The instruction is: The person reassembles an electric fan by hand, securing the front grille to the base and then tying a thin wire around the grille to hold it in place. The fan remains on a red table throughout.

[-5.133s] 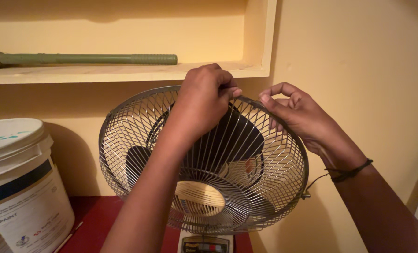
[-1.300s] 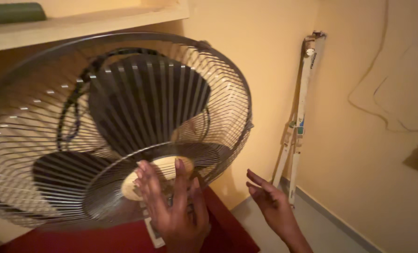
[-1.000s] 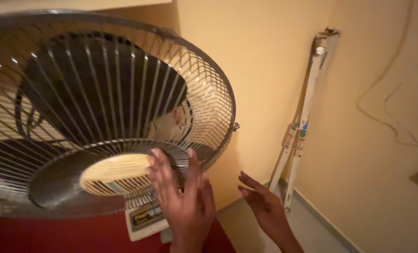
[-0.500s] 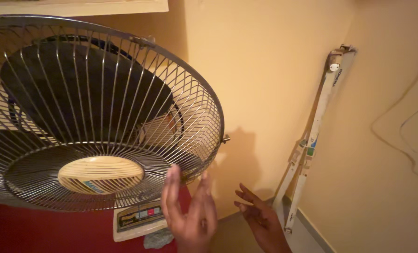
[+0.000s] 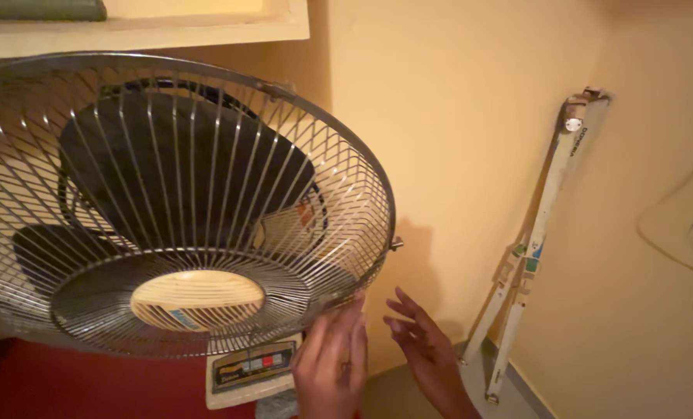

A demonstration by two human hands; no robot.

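Note:
A table fan with a round wire guard [image 5: 206, 178] and dark blades [image 5: 152, 163] fills the left of the head view, tilted toward me. Its cream hub cap [image 5: 197, 299] sits low in the guard. Below it is the cream base with a button panel [image 5: 251, 371]. My left hand [image 5: 332, 365] is raised under the guard's lower right rim, fingertips at the wire, holding nothing. My right hand [image 5: 424, 351] hovers just to the right, fingers spread, empty, apart from the fan.
The fan stands on a red surface [image 5: 74, 384]. A cream shelf [image 5: 144, 31] runs above it with a green object [image 5: 39, 9] on it. A white tube-light fitting [image 5: 540, 233] leans in the wall corner at right. A thin cable [image 5: 672, 233] loops on the right wall.
Earlier both hands gripped the top rim of the guard. They have dropped below the fan, and my view has swung right, shifting the fan left; the hands now sit at the lower right rim.

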